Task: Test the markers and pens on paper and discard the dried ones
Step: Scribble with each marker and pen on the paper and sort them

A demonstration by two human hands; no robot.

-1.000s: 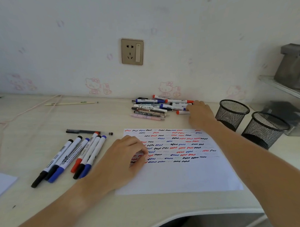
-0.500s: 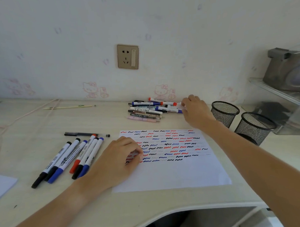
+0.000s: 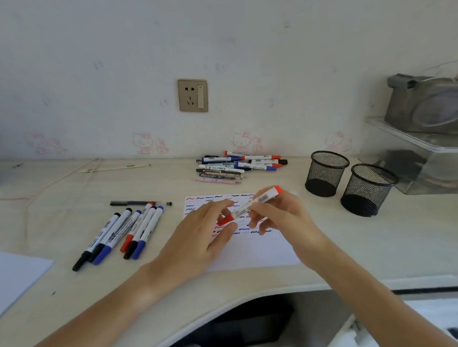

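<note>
Holding a red marker (image 3: pixel 252 205) above the paper (image 3: pixel 251 250), the right hand (image 3: pixel 284 218) curls its fingers round the white barrel near the middle, while the left hand (image 3: pixel 199 234) pinches the red cap at the marker's lower end between thumb and fingertips. The marker slants from lower left to upper right, its red tail end sticking out past the right hand, and it hangs clear of the sheet.

The marker has a smooth white plastic barrel with a printed label and barcode. The paper is a plain white sheet covered in rows of short wavy strokes in red, blue and black, its near part unmarked.

To the left, a row of markers (image 3: pixel 121 235) lies side by side on the desk (image 3: pixel 381 246), caps in black, blue and red pointing toward the person, with a slim black pen (image 3: pixel 131 202) lying crosswise just beyond them. A loose pile of pens and markers (image 3: pixel 238 166) sits near the wall. Two round black wire-mesh pen cups (image 3: pixel 326 173) stand upright to the right, close together.

The desk is pale wood grain with a curved front edge. The wall behind is white with faint pink cartoon cat stickers and a brass-coloured wall socket (image 3: pixel 193 95). A clear plastic box (image 3: pixel 427 161) sits at far right.
</note>
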